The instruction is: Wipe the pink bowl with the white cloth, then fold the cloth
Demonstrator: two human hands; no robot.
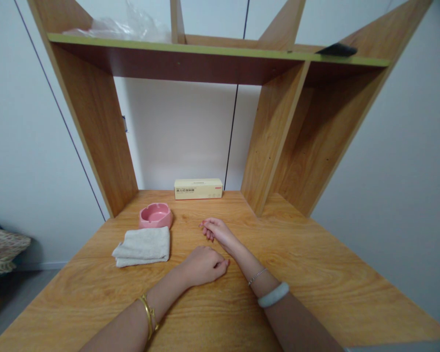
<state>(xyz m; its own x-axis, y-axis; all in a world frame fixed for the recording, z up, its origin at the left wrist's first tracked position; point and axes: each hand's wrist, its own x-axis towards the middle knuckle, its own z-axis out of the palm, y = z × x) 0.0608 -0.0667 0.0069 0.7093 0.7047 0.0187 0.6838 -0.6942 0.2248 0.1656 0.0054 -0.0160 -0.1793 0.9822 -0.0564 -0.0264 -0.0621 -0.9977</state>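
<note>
My left hand [204, 264] rests on the wooden desk [315, 274] with its fingers curled under, holding nothing that I can see. My right hand [215, 230] lies further out on the desk, fingers bent loosely inward, also with nothing visible in it. The two hands sit close together, the right just beyond the left. A folded grey cloth [143, 246] lies to the left of my hands. Behind the cloth stands a pink ashtray [155, 215]. A long cream box [198, 188] lies at the back of the desk against the wall.
Slanted wooden uprights [95, 112] rise on both sides and carry a shelf [190, 51] overhead. Crumpled clear plastic [128, 27] and a dark object [338, 49] lie on that shelf. A patterned cushion [2, 247] shows at the far left.
</note>
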